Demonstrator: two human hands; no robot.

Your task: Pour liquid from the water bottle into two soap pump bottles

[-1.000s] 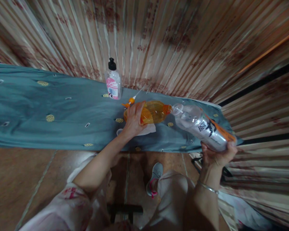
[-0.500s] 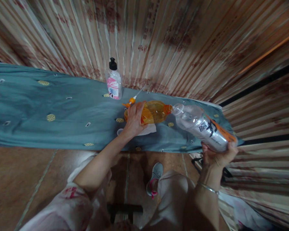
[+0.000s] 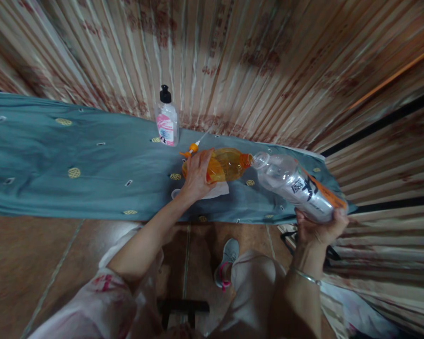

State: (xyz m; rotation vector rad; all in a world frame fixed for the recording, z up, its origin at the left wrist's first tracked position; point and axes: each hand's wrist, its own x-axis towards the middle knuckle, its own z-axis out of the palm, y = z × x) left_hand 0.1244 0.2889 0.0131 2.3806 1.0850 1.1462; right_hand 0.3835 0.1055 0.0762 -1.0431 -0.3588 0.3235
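My left hand [image 3: 199, 176] is wrapped over an orange see-through bottle [image 3: 228, 165], tipped on its side with its mouth to the right. In my right hand [image 3: 321, 228] is a clear plastic bottle [image 3: 289, 181] with an orange and black label, gripped near its base and tilted so its neck points up and left. The two bottle mouths meet or nearly meet; whether they touch I cannot tell. An orange pump top [image 3: 192, 148] with a thin tube lies just beyond my left hand. Beneath the orange bottle shows something white and flat [image 3: 217, 190], partly hidden.
A clear bottle with a black cap and pink label [image 3: 167, 125] stands at the table's back. A small round cap [image 3: 176, 193] lies left of my left wrist. Green patterned cloth [image 3: 38, 155] covers the narrow table, with a pleated curtain [image 3: 198, 61] close behind.
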